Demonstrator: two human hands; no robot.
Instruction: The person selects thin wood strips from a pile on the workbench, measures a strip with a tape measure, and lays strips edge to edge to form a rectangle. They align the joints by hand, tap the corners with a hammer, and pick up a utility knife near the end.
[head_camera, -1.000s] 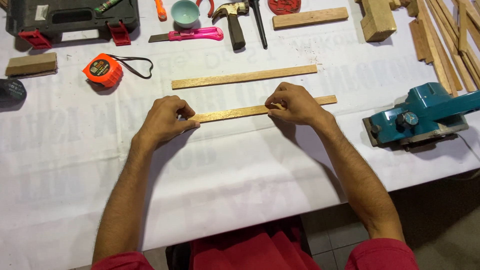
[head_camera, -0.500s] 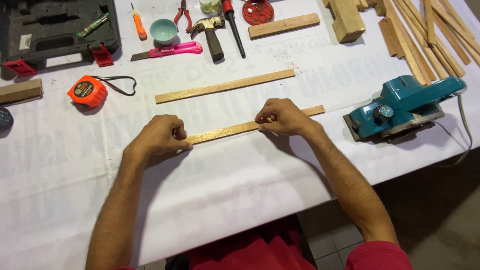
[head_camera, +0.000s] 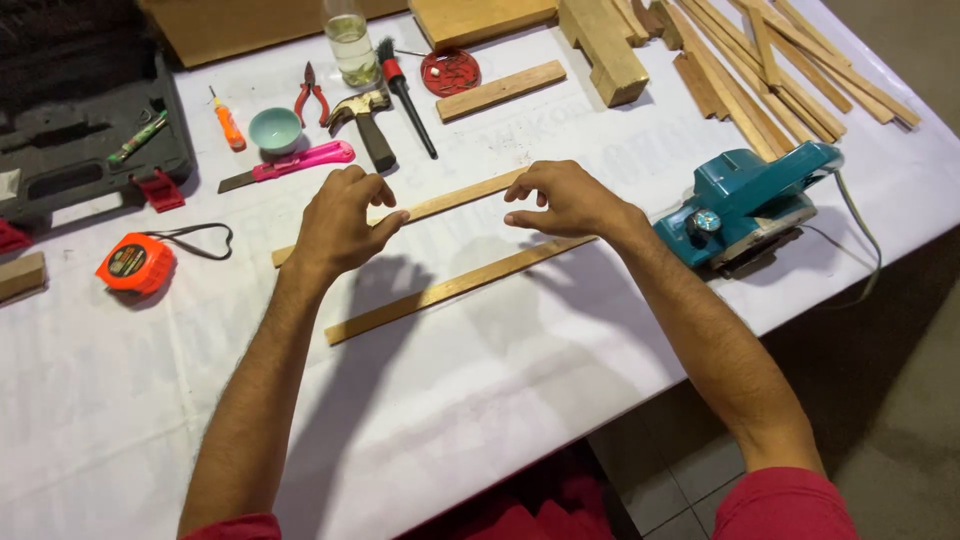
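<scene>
Head view, left to right: at nine o'clock the orange tape measure (head_camera: 132, 264) lies on the white-covered tabletop (head_camera: 120, 420), with the black tool case (head_camera: 85, 130) at ten o'clock. My left hand (head_camera: 338, 222) hovers over the far wooden strip (head_camera: 440, 206), fingers half curled and holding nothing, fingertips just above the wood as far as I can tell. The near wooden strip (head_camera: 450, 290) lies free toward six o'clock, apart from both hands. At twelve o'clock sit the pink utility knife (head_camera: 290, 164), the small teal bowl (head_camera: 274, 130) and the hammer (head_camera: 366, 120). My right hand (head_camera: 565, 200) is over the right end of the far strip, fingers loosely bent, nothing gripped. At three o'clock stands the teal electric planer (head_camera: 745, 205), and a heap of wooden slats (head_camera: 780, 70) lies at one o'clock.

To take the far strip well, I judge both hands should come down evenly near its two ends and pinch its edges, so it lifts level without knocking the near strip.

Half a second earlier both hands pressed on the near strip; now they have left it and moved up to the far one.
</scene>
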